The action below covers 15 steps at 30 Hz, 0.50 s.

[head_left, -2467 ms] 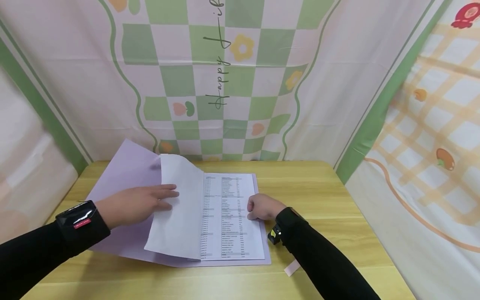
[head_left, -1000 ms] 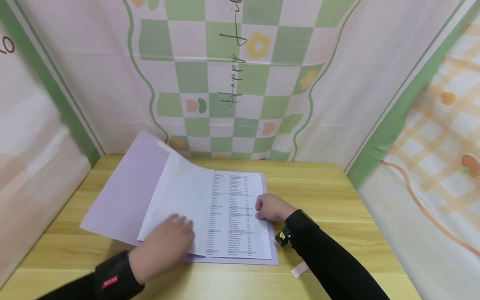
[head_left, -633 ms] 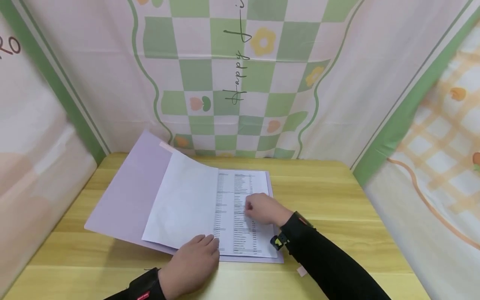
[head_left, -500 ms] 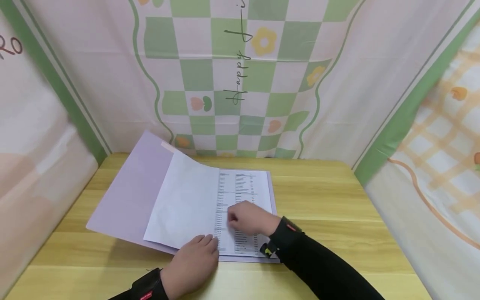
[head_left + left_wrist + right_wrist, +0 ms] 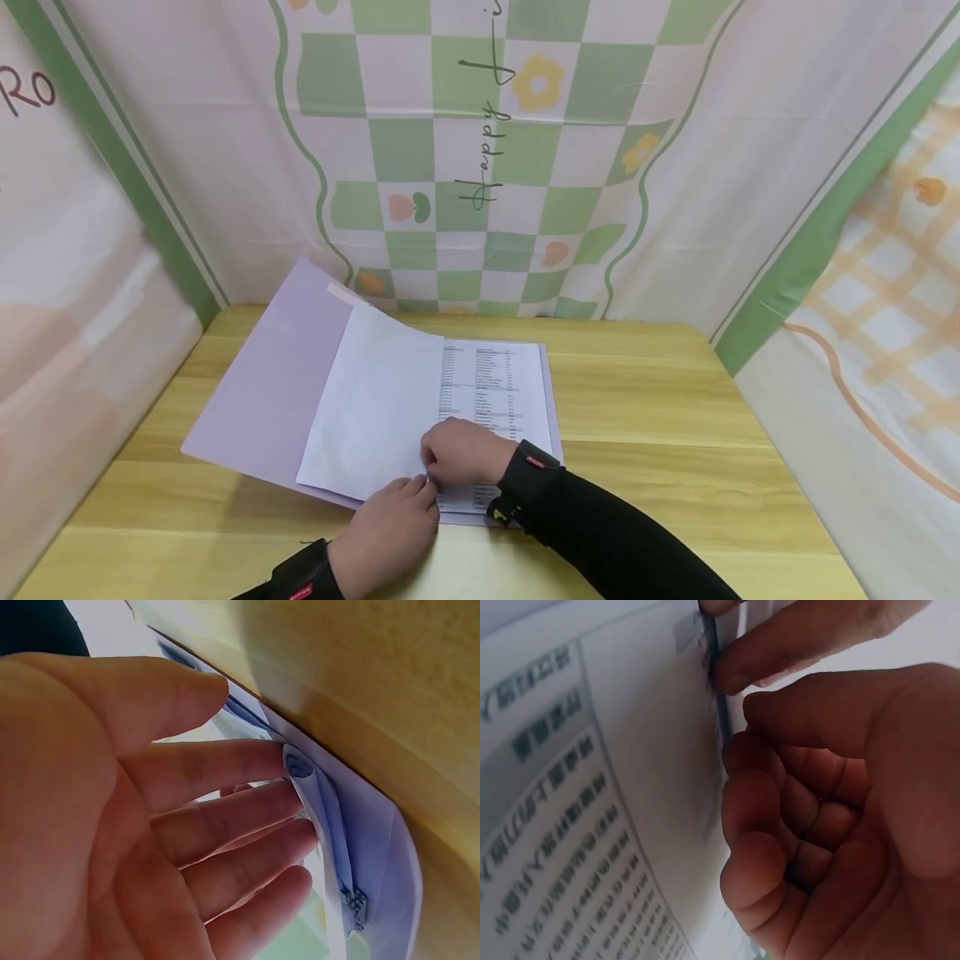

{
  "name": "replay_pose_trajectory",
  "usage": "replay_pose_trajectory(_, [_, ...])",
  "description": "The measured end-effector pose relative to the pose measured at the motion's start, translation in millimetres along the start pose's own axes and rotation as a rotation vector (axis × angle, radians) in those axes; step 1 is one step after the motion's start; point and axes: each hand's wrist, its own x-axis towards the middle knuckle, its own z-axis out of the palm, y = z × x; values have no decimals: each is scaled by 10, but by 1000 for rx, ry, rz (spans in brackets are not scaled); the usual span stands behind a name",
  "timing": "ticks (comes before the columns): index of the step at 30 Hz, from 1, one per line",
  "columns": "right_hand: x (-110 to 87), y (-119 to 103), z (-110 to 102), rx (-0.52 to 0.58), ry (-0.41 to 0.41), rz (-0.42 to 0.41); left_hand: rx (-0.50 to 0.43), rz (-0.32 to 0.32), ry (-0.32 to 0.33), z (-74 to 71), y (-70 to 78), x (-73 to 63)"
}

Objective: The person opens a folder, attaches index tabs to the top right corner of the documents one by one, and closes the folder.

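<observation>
A lilac folder (image 5: 258,392) lies open on the table. Over its left cover leans a turned blank sheet (image 5: 367,392), slightly raised; on the right lies a printed sheet (image 5: 493,375) with a table of text. My left hand (image 5: 388,531) rests at the bottom of the pages by the fold, and in the left wrist view its straight fingertips touch the bent paper. Right beside it, my right hand (image 5: 463,452) is over the fold. The right wrist view shows its fingers (image 5: 754,870) curled, thumb against the index finger, close to the page, with nothing visible between them.
The wooden table (image 5: 652,417) extends around the folder. A pale pink strip (image 5: 347,294) sits at the cover's top edge. Printed curtains (image 5: 480,150) hang behind the table and on both sides.
The left hand has moved from the blank sheet down to the bottom of the fold. The right hand has slid left from the printed sheet's right edge to the fold. The view has shifted slightly.
</observation>
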Motion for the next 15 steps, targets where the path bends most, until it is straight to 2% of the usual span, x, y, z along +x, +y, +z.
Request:
replay_pose_trajectory(7, [73,1,55,-10,-40,61,-117,-11,-83,25,-19,15])
replay_pose_trajectory(15, [162,35,-8,-29,-74,103,-102,3,-80,49,-50,22])
